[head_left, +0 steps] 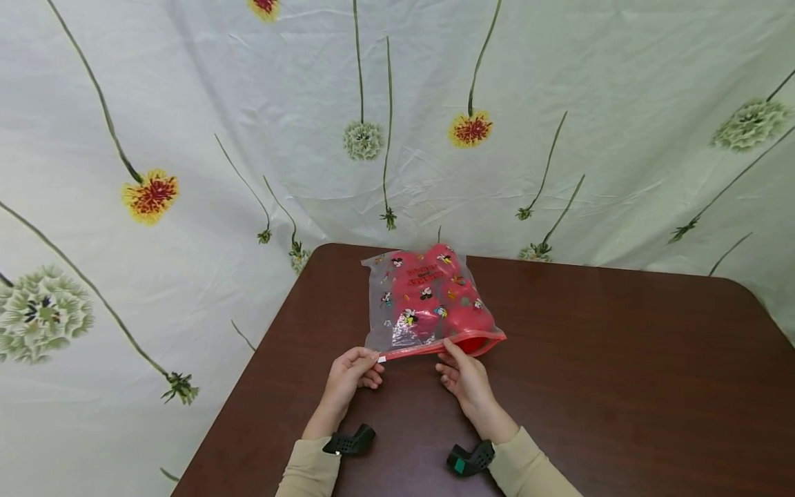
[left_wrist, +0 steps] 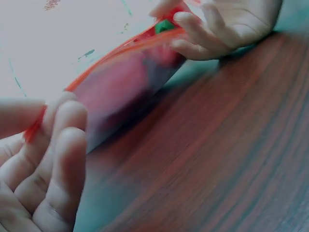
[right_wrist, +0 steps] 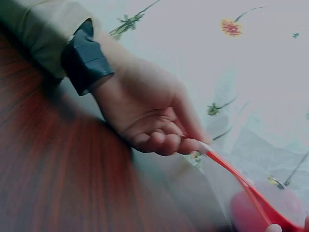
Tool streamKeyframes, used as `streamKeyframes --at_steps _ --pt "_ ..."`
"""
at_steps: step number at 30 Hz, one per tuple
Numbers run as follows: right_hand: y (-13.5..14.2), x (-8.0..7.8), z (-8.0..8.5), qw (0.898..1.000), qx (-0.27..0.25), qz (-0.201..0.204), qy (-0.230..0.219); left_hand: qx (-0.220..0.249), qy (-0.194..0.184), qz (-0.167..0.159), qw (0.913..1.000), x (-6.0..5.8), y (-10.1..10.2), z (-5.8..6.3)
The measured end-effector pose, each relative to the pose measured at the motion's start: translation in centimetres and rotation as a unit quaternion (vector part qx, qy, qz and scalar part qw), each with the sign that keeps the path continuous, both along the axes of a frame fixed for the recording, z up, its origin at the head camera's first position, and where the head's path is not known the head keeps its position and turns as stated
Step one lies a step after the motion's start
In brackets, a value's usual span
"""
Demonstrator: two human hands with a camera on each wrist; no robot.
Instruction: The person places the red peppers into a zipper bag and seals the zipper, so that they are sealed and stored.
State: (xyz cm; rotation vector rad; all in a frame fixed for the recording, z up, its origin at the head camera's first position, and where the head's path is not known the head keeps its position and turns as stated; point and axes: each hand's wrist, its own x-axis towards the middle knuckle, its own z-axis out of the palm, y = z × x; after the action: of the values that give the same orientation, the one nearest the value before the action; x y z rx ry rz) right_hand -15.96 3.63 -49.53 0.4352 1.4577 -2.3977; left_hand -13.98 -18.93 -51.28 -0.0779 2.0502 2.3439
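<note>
A clear zip bag (head_left: 380,304) with a red zip edge and cartoon prints lies on the table, with rounded red things (head_left: 466,319) inside whose kind I cannot tell. My left hand (head_left: 349,376) pinches the left end of the zip edge, beside a small white piece. With thumb above and fingers below, my right hand (head_left: 468,386) pinches the same edge farther right. The bag's mouth gapes at its right end. In the left wrist view something green (left_wrist: 165,26) shows at the mouth. The right wrist view shows the red edge (right_wrist: 231,170) stretching from the left hand.
The dark brown table (head_left: 596,359) extends far to the right of the bag. A pale cloth (head_left: 422,186) printed with flowers hangs behind it and along its left side. Each wrist wears a black strap device (head_left: 350,442).
</note>
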Motion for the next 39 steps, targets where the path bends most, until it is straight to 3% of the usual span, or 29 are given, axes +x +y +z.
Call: streamKeyframes --at_steps 6,17,39 --pt "0.9 -0.1 0.0 0.998 -0.06 -0.016 0.007 0.015 -0.009 0.017 0.9997 0.0 -0.2 0.1" --pt "1.3 0.2 -0.1 0.996 -0.086 -0.025 0.022 0.018 -0.03 0.027 0.999 -0.1 -0.1 0.2" --pt "1.1 0.0 -0.3 0.998 -0.051 -0.005 0.028 0.018 -0.032 0.026 0.999 -0.1 -0.1 0.3"
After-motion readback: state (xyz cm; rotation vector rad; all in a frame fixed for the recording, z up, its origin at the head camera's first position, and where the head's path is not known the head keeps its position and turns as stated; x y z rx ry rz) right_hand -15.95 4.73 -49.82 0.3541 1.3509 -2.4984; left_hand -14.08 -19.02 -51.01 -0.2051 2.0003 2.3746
